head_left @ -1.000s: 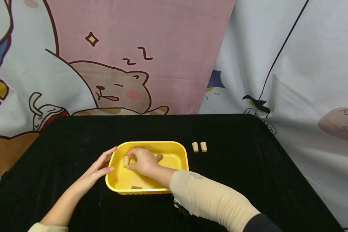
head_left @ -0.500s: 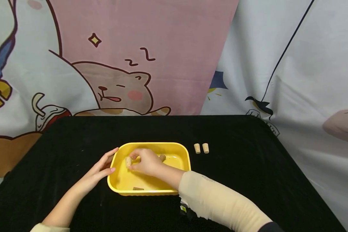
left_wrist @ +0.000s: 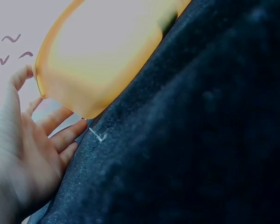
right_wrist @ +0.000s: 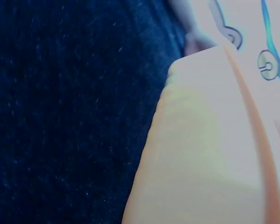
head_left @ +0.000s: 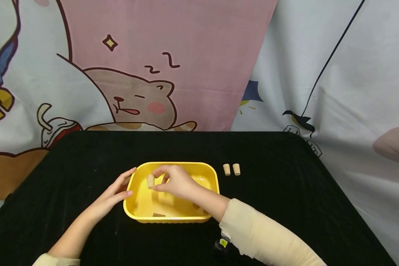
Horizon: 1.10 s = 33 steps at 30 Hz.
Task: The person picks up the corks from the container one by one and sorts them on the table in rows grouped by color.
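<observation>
In the head view, my right hand (head_left: 177, 181) pinches a pale cork stopper (head_left: 150, 181) between thumb and fingertips, over the left part of a yellow plastic tray (head_left: 173, 163). The left hand (head_left: 110, 195) touches the tray's left end, with the thumb at the rim and the fingers loosely extended along the outside. The left wrist view shows the fingers of that hand (left_wrist: 37, 149) against the tray wall (left_wrist: 95, 109). A darker brown piece (head_left: 159, 215) shows just above the near rim inside the tray. The right wrist view is filled mostly by the tray's outer side (right_wrist: 191, 149).
Two more cork stoppers (head_left: 231, 169) stand side by side on the black cloth (head_left: 279, 192), just right of the tray. Behind the table hangs a printed curtain (head_left: 203, 55). The right forearm crosses the tray's near right corner and hides part of its floor.
My right hand has lifted the cork stopper up and slightly right from the tray's left part. The left hand keeps its place at the tray's end.
</observation>
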Tool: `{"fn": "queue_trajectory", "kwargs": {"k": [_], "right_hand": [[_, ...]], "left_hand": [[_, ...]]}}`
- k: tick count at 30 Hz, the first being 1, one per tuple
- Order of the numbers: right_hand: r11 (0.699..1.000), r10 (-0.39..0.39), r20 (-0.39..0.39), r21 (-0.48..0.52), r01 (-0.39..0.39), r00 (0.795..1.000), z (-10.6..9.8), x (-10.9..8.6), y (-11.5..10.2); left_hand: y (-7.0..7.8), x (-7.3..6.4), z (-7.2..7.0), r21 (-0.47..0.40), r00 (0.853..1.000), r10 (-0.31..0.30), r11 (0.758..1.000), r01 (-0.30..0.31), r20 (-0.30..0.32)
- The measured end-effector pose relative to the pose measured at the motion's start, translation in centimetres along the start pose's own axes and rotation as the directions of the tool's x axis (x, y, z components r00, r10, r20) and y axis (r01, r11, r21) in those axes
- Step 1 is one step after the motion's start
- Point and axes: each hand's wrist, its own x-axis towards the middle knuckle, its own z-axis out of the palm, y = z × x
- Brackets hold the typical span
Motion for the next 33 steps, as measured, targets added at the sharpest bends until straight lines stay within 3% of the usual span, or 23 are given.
{"fn": "queue_trajectory", "kwargs": {"k": [14, 24, 33], "right_hand": [[0.992, -0.062, -0.09, 0.101, 0.071, 0.994, -2.9, -3.1, -1.2], [0.978, -0.185, -0.169, 0.064, 0.198, 0.968, -5.7, -5.2, -0.3], [0.976, -0.21, -0.233, -0.001, 0.216, 0.95, -8.2, -6.7, 1.1]], "left_hand": [[0.1, -0.1, 0.0, 0.015, 1.0, -0.024, 1.0, 0.024, -0.015], [-0.2, 0.0, 0.0, 0.028, 1.0, -0.002, 1.0, 0.002, -0.016], [0.2, -0.1, 0.1, 0.013, 1.0, 0.009, 1.0, -0.009, -0.019]]}}
